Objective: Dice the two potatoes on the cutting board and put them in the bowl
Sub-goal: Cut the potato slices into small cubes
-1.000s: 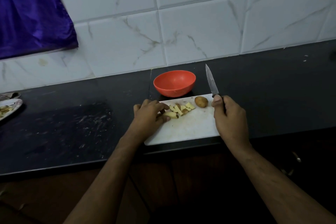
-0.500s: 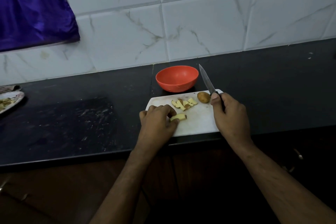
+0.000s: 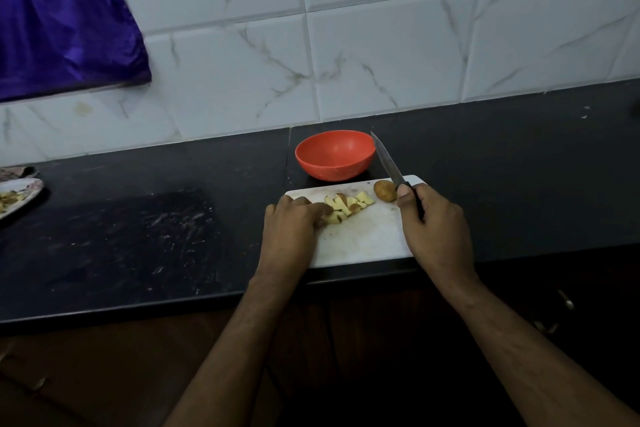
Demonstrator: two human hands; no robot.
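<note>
A red bowl (image 3: 335, 155) sits just above centre of the frame on the dark counter (image 3: 138, 236), its inside bare; below it lies the white cutting board (image 3: 363, 236), touching or nearly touching it; a heap of cut potato pieces (image 3: 344, 207) rests on the board's upper left, a whole potato (image 3: 384, 190) at its upper right; the left hand (image 3: 294, 229) curls its fingers onto the pieces; the right hand (image 3: 433, 225) grips a knife (image 3: 388, 159), blade pointing up-left beside the bowl; at far left a plate (image 3: 20, 196) holds scraps.

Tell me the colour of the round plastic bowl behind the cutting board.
Orange-red round plastic bowl, clearest in the head view.
</note>
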